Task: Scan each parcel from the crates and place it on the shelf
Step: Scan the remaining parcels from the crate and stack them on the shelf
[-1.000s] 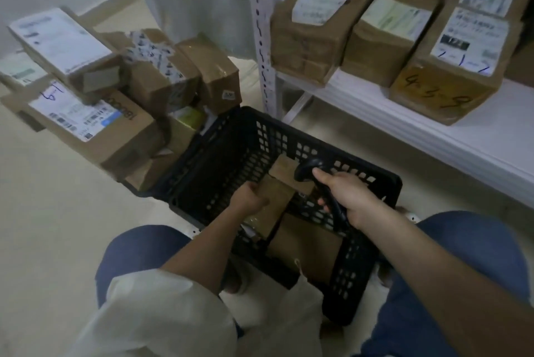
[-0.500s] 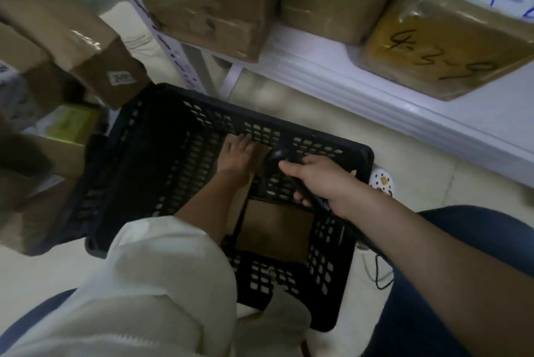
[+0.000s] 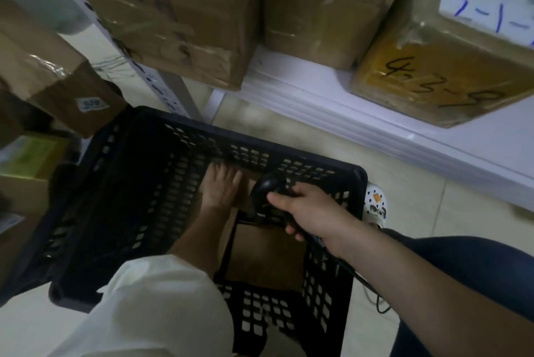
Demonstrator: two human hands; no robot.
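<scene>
A black plastic crate (image 3: 289, 165) stands on the floor between my knees. Deep inside it my left hand (image 3: 221, 187) lies flat, fingers spread, on a small brown cardboard parcel (image 3: 248, 192) by the far wall. Whether the hand grips the parcel I cannot tell. A second brown parcel (image 3: 265, 255) lies lower in the crate. My right hand (image 3: 309, 212) is closed around a black corded barcode scanner (image 3: 267, 186), its head pointing down at the small parcel. The white shelf (image 3: 375, 125) runs just beyond the crate.
Three large brown parcels sit on the shelf: one (image 3: 173, 9), one (image 3: 326, 4), and a yellowish one marked "4-3-9" (image 3: 439, 82). More boxes (image 3: 57, 76) pile up at the left beside the crate. A white shoe (image 3: 375, 203) shows at the crate's right corner.
My head has leaned forward and down, so crate and shelf look closer. My left hand went from gripping the parcel's edge to lying flat on it. The scanner stays over it.
</scene>
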